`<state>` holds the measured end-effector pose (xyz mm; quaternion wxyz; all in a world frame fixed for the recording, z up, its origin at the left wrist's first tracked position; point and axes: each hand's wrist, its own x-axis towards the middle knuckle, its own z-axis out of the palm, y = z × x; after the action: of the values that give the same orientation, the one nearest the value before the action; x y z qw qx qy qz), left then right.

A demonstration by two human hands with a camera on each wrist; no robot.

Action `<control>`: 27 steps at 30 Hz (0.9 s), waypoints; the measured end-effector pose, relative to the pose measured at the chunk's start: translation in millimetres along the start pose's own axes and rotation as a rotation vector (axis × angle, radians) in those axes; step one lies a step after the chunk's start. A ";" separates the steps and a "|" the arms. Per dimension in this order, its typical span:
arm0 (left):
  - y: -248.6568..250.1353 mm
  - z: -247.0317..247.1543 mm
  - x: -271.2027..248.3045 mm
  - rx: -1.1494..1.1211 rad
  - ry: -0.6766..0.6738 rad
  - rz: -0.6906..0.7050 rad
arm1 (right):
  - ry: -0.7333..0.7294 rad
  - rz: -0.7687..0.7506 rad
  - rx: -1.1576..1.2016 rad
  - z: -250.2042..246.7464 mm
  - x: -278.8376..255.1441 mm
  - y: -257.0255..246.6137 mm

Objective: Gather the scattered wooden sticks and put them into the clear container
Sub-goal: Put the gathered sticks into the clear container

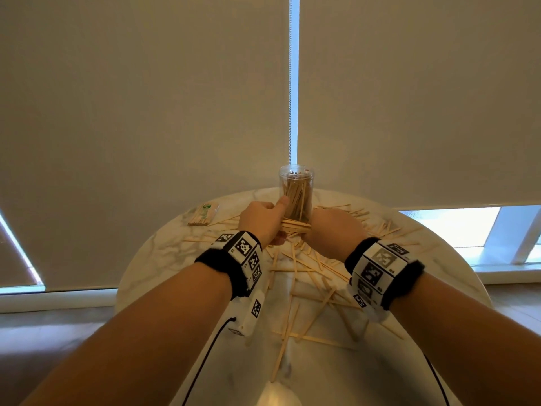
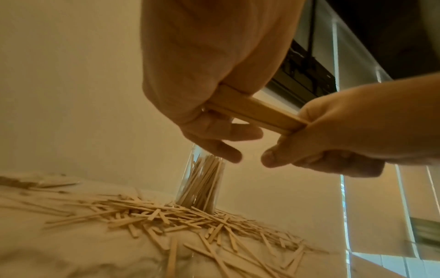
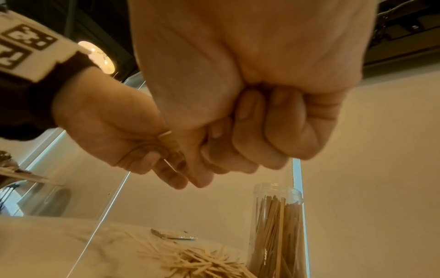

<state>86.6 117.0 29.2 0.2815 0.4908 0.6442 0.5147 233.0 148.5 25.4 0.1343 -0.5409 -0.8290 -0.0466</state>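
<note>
A clear round container (image 1: 296, 194) stands upright at the far side of the table, partly filled with wooden sticks; it also shows in the wrist views (image 2: 202, 186) (image 3: 276, 231). Just in front of it both hands hold one bundle of sticks (image 1: 294, 225) level above the table. My left hand (image 1: 263, 221) grips the bundle's left end (image 2: 254, 114). My right hand (image 1: 333, 230) is curled round its right end, fingers (image 3: 273, 131) tightly closed. Many loose sticks (image 1: 310, 276) lie scattered over the marble table (image 1: 164, 253), thickest near the container (image 2: 166, 216).
A small packet of sticks (image 1: 203, 215) lies at the table's far left. Beige roller blinds (image 1: 146, 112) hang right behind the table, with a bead cord (image 1: 290, 83) above the container. The round table's edge curves close on both sides; the floor (image 1: 44, 332) lies below.
</note>
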 end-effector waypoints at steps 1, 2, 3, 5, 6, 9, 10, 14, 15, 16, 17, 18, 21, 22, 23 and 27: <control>-1.2 2.1 0.2 0.058 0.053 0.076 | -0.012 0.017 -0.004 -0.4 1.9 1.1; -2.3 3.6 0.2 0.119 0.111 0.145 | -0.021 0.031 -0.005 -1.1 3.0 1.5; -1.9 5.4 -0.1 0.163 0.153 0.204 | -0.026 0.046 -0.009 -2.2 4.1 1.8; 2.7 8.3 -3.1 0.227 0.169 0.255 | -0.035 0.066 -0.017 -5.1 4.9 1.5; 4.5 9.3 -3.0 0.276 0.144 0.259 | -0.036 0.064 -0.011 -6.2 5.1 1.7; 3.8 8.7 0.3 0.550 0.018 0.205 | -0.037 0.037 0.043 -9.3 3.6 3.1; 2.5 8.2 2.9 0.630 0.008 0.182 | -0.042 0.021 0.054 -10.2 2.5 3.3; 0.5 5.5 12.0 0.699 0.060 0.148 | -0.021 -0.086 0.123 -10.6 -0.6 6.0; -0.3 4.6 16.1 0.692 0.080 0.141 | 0.004 -0.117 0.145 -10.7 -1.2 6.7; -2.0 3.1 21.3 0.678 0.102 0.134 | 0.036 -0.142 0.171 -10.7 -1.2 7.1; -3.7 1.6 25.7 0.650 0.113 0.130 | 0.068 -0.156 0.203 -10.9 -1.0 7.2; -4.5 0.9 28.7 0.610 0.111 0.132 | 0.094 -0.161 0.230 -12.2 -0.4 6.9; -5.6 1.4 34.5 0.463 0.013 0.108 | 0.108 -0.166 0.242 -17.7 7.4 7.9; -4.8 0.6 37.8 0.406 -0.030 0.076 | 0.093 -0.166 0.239 -20.7 11.7 9.2; -3.3 -1.1 42.6 0.339 -0.061 0.035 | 0.078 -0.157 0.237 -24.7 16.7 11.4; 7.9 -13.5 73.8 0.161 -0.068 -0.085 | 0.091 -0.060 0.222 -50.1 44.3 28.4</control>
<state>51.1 179.7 51.3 0.2842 0.5013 0.6938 0.4320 250.7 188.2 83.7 0.2292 -0.4951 -0.8379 0.0170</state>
